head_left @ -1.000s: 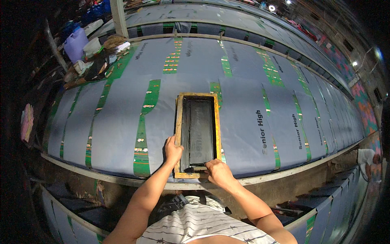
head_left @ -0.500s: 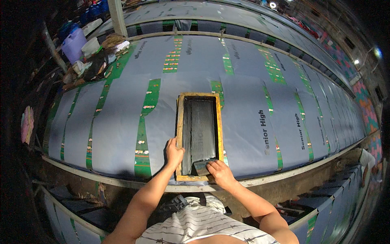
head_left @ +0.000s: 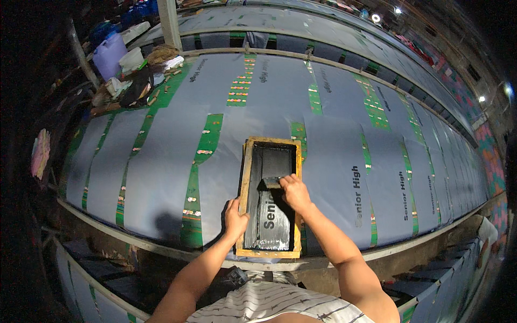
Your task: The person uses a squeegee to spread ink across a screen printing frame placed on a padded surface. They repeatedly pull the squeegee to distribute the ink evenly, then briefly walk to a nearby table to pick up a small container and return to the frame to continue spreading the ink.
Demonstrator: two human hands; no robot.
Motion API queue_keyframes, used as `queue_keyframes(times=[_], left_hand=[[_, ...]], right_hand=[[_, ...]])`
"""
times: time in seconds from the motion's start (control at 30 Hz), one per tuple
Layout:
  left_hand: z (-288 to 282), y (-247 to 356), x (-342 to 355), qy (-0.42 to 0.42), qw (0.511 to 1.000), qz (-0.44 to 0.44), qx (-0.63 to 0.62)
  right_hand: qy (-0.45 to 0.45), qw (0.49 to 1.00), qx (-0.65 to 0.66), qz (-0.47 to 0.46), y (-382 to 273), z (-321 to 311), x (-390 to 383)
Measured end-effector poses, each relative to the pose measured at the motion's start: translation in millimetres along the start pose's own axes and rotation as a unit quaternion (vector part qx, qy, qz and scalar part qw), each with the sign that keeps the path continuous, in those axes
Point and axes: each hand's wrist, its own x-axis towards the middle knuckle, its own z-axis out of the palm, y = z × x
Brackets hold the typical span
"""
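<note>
A yellow-edged rectangular screen frame (head_left: 295, 231) lies lengthwise on grey sheet material (head_left: 334, 140) spread over a long green-topped table. My left hand (head_left: 236, 218) grips the frame's left side. In my right hand (head_left: 293, 191) is a dark, flat squeegee (head_left: 270, 183), held inside the frame around its middle. Black ink coats the far part of the screen; on the nearer part, a wet, paler band with dark lettering (head_left: 269, 212) shows. Similar lettering is printed on the sheets to either side.
A purple jug (head_left: 107, 58), rags and clutter crowd the back left beside a post (head_left: 169, 24). Further long tables stand behind and below at both sides. A table rail (head_left: 350, 253) runs in front of me. Another person in white (head_left: 484, 231) is partly visible at the right.
My right hand and the squeegee have moved from the frame's near end up to its middle, exposing lettering behind them. My left hand still grips the left side. The view has shifted slightly.
</note>
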Motion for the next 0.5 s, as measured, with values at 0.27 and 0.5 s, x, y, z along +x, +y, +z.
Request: queue_keyframes(times=[0.27, 0.5], left_hand=[[3, -9, -2, 0.001, 1.000, -0.010, -0.004], [4, -6, -1, 0.008, 1.000, 0.004, 0.004]], right_hand=[[-0.005, 1.000, 0.001, 0.011, 65, 20, 85], [0.020, 0.999, 0.029, -0.009, 74, 22, 89]])
